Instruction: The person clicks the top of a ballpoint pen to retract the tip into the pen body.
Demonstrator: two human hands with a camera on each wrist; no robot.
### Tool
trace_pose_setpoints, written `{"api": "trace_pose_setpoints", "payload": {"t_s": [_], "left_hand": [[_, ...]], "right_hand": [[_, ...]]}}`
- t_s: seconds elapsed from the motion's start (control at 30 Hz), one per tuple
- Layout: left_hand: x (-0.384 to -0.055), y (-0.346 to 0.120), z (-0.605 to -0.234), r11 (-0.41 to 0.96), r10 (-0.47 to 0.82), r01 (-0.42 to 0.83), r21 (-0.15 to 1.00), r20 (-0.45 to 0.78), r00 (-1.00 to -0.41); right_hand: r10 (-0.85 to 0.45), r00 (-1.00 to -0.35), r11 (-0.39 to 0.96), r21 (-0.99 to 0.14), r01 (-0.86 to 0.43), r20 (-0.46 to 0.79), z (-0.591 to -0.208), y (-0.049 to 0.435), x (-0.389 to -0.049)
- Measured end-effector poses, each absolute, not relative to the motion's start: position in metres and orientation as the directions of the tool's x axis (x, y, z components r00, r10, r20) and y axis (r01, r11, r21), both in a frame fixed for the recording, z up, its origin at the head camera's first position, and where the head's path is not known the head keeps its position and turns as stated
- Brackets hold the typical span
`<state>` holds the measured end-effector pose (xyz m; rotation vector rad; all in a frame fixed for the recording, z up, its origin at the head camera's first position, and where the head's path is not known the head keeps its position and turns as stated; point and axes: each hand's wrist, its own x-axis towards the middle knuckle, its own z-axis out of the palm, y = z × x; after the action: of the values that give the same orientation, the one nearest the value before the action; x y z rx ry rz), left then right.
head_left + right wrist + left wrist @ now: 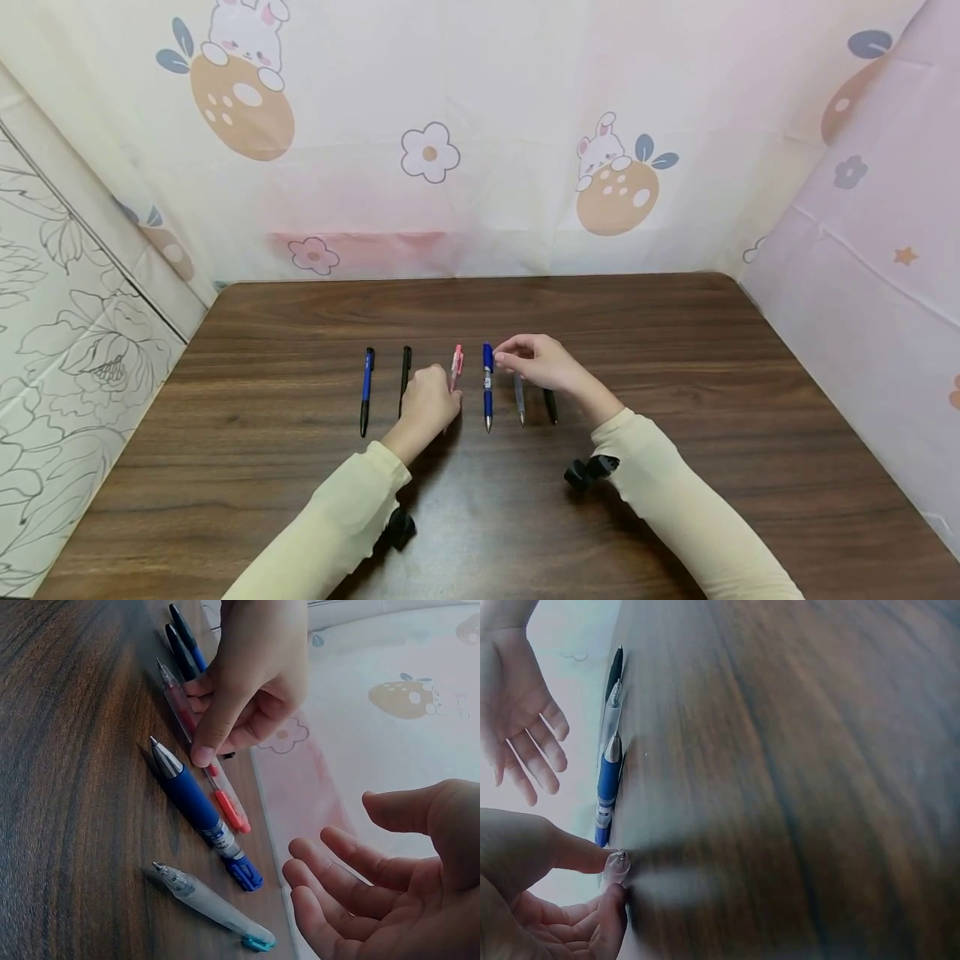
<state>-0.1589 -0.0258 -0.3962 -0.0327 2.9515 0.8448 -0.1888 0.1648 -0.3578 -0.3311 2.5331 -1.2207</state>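
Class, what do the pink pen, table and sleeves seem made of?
Pink pen: glossy plastic, probably; its barrel is see-through.
Table: satin wood or laminate; streaked grain, soft sheen, so undecided.
Sleeves: matte cloth, perhaps cotton; they crease softly.

Pink pen (457, 363) in left grip (430, 398), 5 pens (488, 404) nearby

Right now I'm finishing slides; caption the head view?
Left hand pinches a slim pink pen, one of six on a brown tabletop.
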Motion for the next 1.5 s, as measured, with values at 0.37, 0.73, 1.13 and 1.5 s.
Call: {"api": "trace_pose_setpoints", "payload": {"t_s": [0.37, 0.73, 1.13, 1.5], "left_hand": [[-0.159, -0.031, -0.393, 0.839, 0.025, -0.012, 0.544, -0.06, -0.998], [-0.161, -0.042, -0.384, 0.793, 0.037, -0.012, 0.609, -0.068, -0.997], [-0.152, -0.038, -0.379, 0.725, 0.105, 0.078, 0.685, 0.003, -0.994], [-0.15, -0.034, -0.377, 0.716, 0.18, 0.146, 0.683, 0.021, -0.983]], "right_hand": [[-0.31, -0.92, 0.566, -0.824, 0.025, -0.241, -0.364, 0.162, -0.201], [-0.294, -0.914, 0.492, -0.864, 0.105, -0.278, -0.367, 0.156, -0.211], [-0.304, -0.902, 0.385, -0.906, 0.178, -0.306, -0.368, 0.152, -0.214], [-0.348, -0.887, 0.316, -0.928, 0.194, -0.304, -0.368, 0.152, -0.214]]}}
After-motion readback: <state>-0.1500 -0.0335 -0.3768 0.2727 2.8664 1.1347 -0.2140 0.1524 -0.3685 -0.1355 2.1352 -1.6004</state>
